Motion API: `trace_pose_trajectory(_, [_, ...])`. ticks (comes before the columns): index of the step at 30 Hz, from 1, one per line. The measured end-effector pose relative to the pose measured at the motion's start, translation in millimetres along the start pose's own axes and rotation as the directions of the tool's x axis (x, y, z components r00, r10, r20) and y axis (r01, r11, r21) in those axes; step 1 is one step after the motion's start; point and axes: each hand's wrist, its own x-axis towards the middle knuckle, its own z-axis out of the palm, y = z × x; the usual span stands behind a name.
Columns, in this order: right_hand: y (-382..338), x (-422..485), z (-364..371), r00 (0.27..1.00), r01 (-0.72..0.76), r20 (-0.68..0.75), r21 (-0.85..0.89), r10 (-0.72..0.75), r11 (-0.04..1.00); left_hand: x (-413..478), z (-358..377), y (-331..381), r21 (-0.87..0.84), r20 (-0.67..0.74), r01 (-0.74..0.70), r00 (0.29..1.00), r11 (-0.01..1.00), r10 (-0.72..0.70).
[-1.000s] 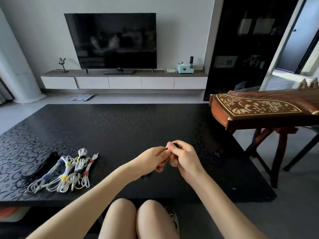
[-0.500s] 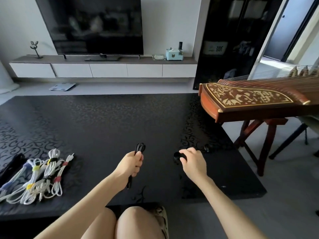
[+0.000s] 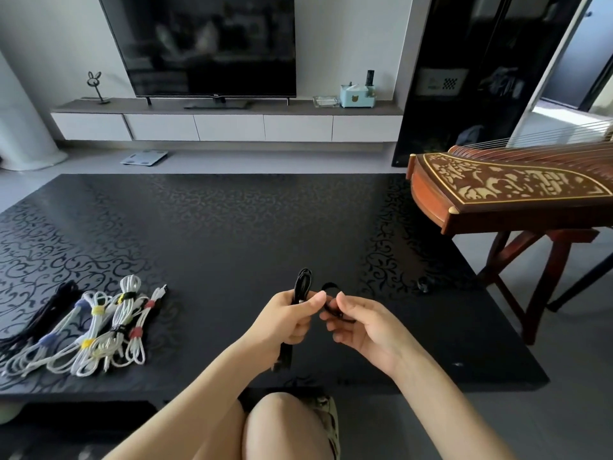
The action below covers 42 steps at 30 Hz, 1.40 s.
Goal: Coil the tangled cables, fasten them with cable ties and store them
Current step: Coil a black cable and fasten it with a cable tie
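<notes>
My left hand (image 3: pixel 285 322) grips a folded black cable (image 3: pixel 302 283) upright above the black patterned table (image 3: pixel 215 227); its loops stick out above my fist and its ends hang below. My right hand (image 3: pixel 361 323) pinches a black cable tie (image 3: pixel 329 288), curled into a loop, right beside the cable. At the table's left lie several white coiled cables (image 3: pixel 99 330) bound with yellow, red, blue and black ties, with a black bundle (image 3: pixel 39 313) next to them.
A small dark object (image 3: pixel 423 284) lies on the table's right side. A wooden zither on a stand (image 3: pixel 510 190) stands to the right of the table. A TV and low cabinet (image 3: pixel 229 126) line the far wall. My knees (image 3: pixel 282 423) are at the table's near edge.
Half a second ago my right hand reached to the table for the tie; now it has lifted the tie and brought it next to the cable in my left hand.
</notes>
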Motion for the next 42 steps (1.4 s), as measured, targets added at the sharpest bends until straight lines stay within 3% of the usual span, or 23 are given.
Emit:
trace_pose_trajectory(4, [-7, -17, 17, 0.994, 0.041, -0.093, -0.146, -0.055, 0.988, -15, -6, 6, -0.016, -0.041, -0.045, 0.998, 0.999, 0.045])
trace_pose_trajectory(6, [-13, -24, 16, 0.988, 0.073, -0.116, -0.204, -0.098, 0.976, -25, -13, 10, 0.029, 0.035, -0.007, 0.999, 1.0, 0.006])
trace_pose_trajectory(9, [-24, -37, 17, 0.999, 0.004, 0.034, -0.142, 0.001, 0.99, -45, -21, 18, 0.117, 0.232, 0.027, 0.971, 0.993, -0.054])
trace_pose_trajectory(11, [-31, -44, 20, 0.978, -0.115, 0.155, -0.162, 0.14, 0.98, -55, -22, 27, 0.245, 0.28, 0.011, 0.956, 0.969, -0.081])
trace_pose_trajectory(15, [-34, -52, 27, 0.917, -0.211, 0.274, -0.286, 0.29, 0.935, -70, -17, 38, 0.595, 0.249, -0.076, 0.964, 0.8, -0.094])
trace_pose_trajectory(19, [-32, -58, 40, 0.943, -0.121, 0.237, -0.415, 0.235, 0.902, -83, -12, 39, 0.72, 0.242, -0.132, 0.968, 0.681, -0.068])
trace_pose_trajectory(21, [-33, -60, 46, 0.954, -0.032, 0.247, -0.478, 0.17, 0.878, -88, -13, 39, 0.714, 0.226, -0.119, 0.972, 0.69, -0.067])
trace_pose_trajectory(24, [-36, -63, 47, 0.952, -0.023, 0.259, -0.468, 0.163, 0.883, -94, -15, 32, 0.642, 0.219, -0.111, 0.975, 0.759, -0.043])
trace_pose_trajectory(27, [-46, -65, 43, 0.983, -0.056, 0.138, -0.403, 0.121, 0.913, -97, -24, 29, 0.532, 0.079, -0.075, 0.996, 0.843, 0.039])
trace_pose_trajectory(29, [-49, -63, 46, 0.999, 0.023, -0.035, -0.271, -0.034, 0.962, -98, -31, 27, 0.378, -0.022, 0.018, 1.0, 0.926, -0.01])
trace_pose_trajectory(32, [-38, -56, 77, 0.929, 0.278, -0.213, -0.136, -0.302, 0.951, -99, -25, 27, 0.219, -0.027, 0.101, 0.995, 0.97, -0.098])
trace_pose_trajectory(34, [-17, -51, 101, 0.901, 0.346, -0.206, -0.188, -0.381, 0.919, -98, -15, 26, 0.207, -0.026, 0.082, 0.997, 0.975, -0.078])
trace_pose_trajectory(39, [21, -52, 116, 0.883, 0.388, -0.109, -0.38, -0.457, 0.839, -97, -9, 20, 0.215, -0.179, -0.02, 0.982, 0.976, 0.06])
trace_pose_trajectory(42, [28, -57, 113, 0.86, 0.42, -0.078, -0.451, -0.504, 0.787, -100, -10, 13, 0.078, -0.174, 0.026, 0.985, 0.997, -0.012])
